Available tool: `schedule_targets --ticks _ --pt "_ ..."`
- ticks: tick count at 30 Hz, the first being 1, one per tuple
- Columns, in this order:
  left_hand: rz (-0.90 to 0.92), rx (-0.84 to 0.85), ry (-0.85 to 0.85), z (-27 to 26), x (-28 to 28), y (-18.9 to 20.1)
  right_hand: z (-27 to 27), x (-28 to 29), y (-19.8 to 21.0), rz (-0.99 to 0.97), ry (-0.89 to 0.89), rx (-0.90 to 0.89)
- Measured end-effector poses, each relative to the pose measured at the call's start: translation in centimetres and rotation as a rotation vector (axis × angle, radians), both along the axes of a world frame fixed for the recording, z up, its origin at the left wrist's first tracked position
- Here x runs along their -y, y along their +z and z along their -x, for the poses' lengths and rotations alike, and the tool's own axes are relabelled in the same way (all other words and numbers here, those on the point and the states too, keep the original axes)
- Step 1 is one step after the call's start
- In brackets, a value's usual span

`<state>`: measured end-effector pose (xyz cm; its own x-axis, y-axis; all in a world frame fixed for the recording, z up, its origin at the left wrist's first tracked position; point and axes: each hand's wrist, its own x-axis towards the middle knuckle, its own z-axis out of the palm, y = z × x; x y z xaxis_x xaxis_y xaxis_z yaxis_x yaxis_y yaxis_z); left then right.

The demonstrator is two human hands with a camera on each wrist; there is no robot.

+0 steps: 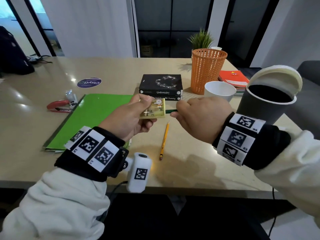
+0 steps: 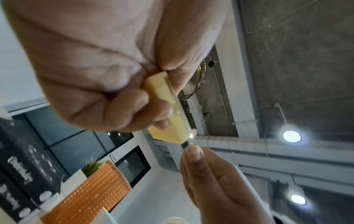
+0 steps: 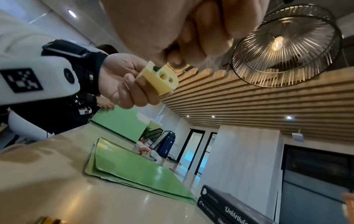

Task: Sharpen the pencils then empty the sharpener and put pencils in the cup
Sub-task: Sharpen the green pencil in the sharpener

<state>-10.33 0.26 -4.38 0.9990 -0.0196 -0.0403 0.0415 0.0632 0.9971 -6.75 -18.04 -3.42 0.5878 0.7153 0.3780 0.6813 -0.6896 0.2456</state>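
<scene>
I note my left hand (image 1: 131, 116) gripping the yellow sharpener (image 1: 154, 108) above the table (image 1: 190, 163). My right hand (image 1: 200, 116) pinches a green pencil (image 1: 171, 111) seated in its hole. A yellow pencil (image 1: 164, 141) lies below both hands; the white cup (image 1: 220, 90) stands beyond the right hand.

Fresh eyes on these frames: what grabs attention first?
The two hands mid-table: the left hand grips a yellow sharpener while the right hand pinches a green pencil pushed into it. A yellow pencil lies on the table just below them, and an open grey bin stands at the right edge.
</scene>
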Motion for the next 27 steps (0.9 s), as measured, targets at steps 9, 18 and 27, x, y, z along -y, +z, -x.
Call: schedule_targets --ticks 9,18,27 --pt "-0.404 0.160 -0.058 0.2 -0.4 0.0 0.3 -0.3 -0.5 -0.131 -0.075 -0.531" --pt "-0.207 0.003 0.004 -0.1 -0.8 -0.9 0.4 -0.8 -0.6 -0.017 -0.037 -0.269" --pt "0.018 -0.061 0.003 0.3 -1.0 -0.7 -0.3 -0.4 -1.0 -0.040 0.046 0.002"
